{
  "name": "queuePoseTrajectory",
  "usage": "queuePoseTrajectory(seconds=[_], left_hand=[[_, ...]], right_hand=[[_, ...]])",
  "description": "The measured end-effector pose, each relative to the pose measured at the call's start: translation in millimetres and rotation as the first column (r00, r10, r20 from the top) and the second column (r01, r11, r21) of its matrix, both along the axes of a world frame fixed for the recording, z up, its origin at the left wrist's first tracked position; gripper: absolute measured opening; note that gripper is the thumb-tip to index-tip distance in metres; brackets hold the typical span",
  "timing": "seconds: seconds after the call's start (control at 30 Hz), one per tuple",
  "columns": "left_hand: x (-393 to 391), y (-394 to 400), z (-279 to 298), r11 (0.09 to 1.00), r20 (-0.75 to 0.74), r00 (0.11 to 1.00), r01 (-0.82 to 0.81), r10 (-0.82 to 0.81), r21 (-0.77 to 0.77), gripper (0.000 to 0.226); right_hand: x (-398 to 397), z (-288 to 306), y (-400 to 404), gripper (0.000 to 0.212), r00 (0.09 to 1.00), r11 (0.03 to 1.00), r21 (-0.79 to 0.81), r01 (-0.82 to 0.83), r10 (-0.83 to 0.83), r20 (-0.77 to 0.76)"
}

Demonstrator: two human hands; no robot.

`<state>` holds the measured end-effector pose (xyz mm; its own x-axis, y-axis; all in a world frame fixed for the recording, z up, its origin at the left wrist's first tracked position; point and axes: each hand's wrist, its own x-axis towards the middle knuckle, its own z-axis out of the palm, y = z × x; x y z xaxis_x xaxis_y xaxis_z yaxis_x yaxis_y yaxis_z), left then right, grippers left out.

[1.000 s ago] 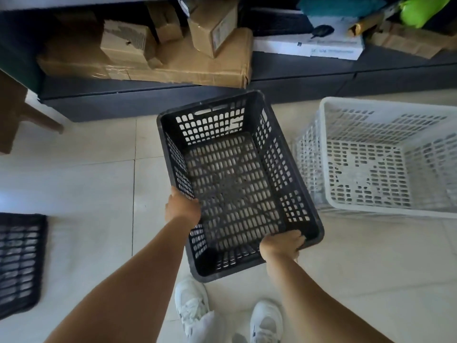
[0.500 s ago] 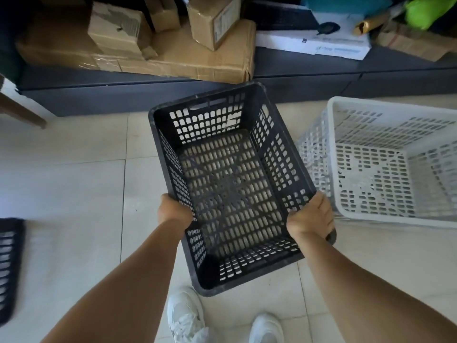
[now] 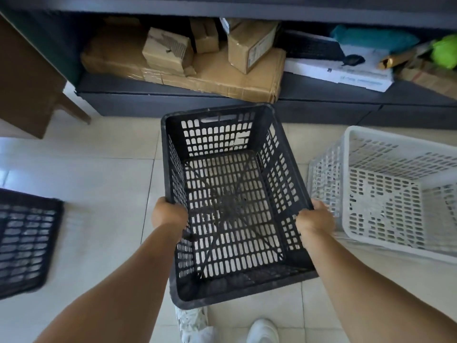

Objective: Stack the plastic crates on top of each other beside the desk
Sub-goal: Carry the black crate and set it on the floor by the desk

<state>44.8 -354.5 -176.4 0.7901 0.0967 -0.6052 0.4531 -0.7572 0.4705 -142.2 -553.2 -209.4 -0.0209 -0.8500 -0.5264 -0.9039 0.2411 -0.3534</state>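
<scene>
Both hands [image 3: 243, 217] clamp the black crate [image 3: 235, 201] (carried empty); next, I judge, lower it squarely into the white crate [image 3: 385, 194].

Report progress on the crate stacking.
Done: nothing is stacked yet. In hand: the left hand and right hand grip opposite rims of the black crate, held above the floor. Left: the white crate sits alone on the right, and a second black crate lies at the left edge.
</scene>
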Motion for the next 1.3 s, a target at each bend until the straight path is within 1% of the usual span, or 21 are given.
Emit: queuePoseTrajectory(seconds=[0.2, 0.37, 0.5, 0.6, 0.73, 0.83, 0.97, 1.03, 1.13, 1.23, 1.27, 1.3], left_hand=[[-4, 45, 72, 0.987, 0.057, 0.986, -0.157, 0.156, 0.020, 0.030], [-10, 79, 134, 0.942, 0.094, 0.937, -0.333, 0.337, -0.049, 0.032], [-22, 112, 183, 0.885, 0.108, 0.881, -0.448, 0.461, -0.124, 0.035], [-29, 138, 219, 0.803, 0.121, 0.799, -0.564, 0.589, -0.192, 0.037], [-35, 182, 256, 0.735, 0.155, 0.723, -0.633, 0.673, -0.243, 0.040], [-42, 216, 280, 0.679, 0.177, 0.656, -0.694, 0.734, -0.239, 0.046], [-49, 261, 311, 0.587, 0.200, 0.552, -0.775, 0.809, -0.236, 0.045], [-52, 285, 322, 0.537, 0.198, 0.501, -0.810, 0.842, -0.236, 0.048], [-56, 319, 332, 0.451, 0.188, 0.412, -0.844, 0.892, -0.292, 0.045], [-57, 352, 340, 0.371, 0.184, 0.327, -0.871, 0.927, -0.323, 0.039], [-55, 364, 342, 0.351, 0.185, 0.305, -0.877, 0.934, -0.327, 0.039], [-53, 375, 345, 0.329, 0.181, 0.283, -0.883, 0.942, -0.333, 0.039]], right_hand=[[28, 81, 18, 0.038, 0.991, 0.998, -0.053, -0.045, 0.051, 0.123], [57, 151, 32, 0.039, 0.972, 0.993, -0.059, -0.103, 0.113, 0.205], [79, 197, 52, 0.039, 0.951, 0.982, -0.055, -0.179, 0.187, 0.246], [97, 225, 71, 0.041, 0.931, 0.972, -0.049, -0.231, 0.235, 0.281], [122, 256, 104, 0.043, 0.904, 0.957, -0.039, -0.289, 0.286, 0.318], [139, 274, 133, 0.045, 0.885, 0.942, -0.026, -0.334, 0.323, 0.335], [160, 297, 180, 0.045, 0.857, 0.921, -0.002, -0.388, 0.362, 0.366], [172, 307, 207, 0.044, 0.845, 0.910, 0.011, -0.414, 0.380, 0.376], [193, 319, 245, 0.040, 0.828, 0.892, 0.017, -0.452, 0.412, 0.381], [213, 328, 284, 0.037, 0.772, 0.848, 0.026, -0.529, 0.469, 0.429], [220, 331, 297, 0.038, 0.754, 0.832, 0.029, -0.554, 0.487, 0.440], [227, 335, 311, 0.042, 0.755, 0.835, 0.027, -0.549, 0.482, 0.444]])
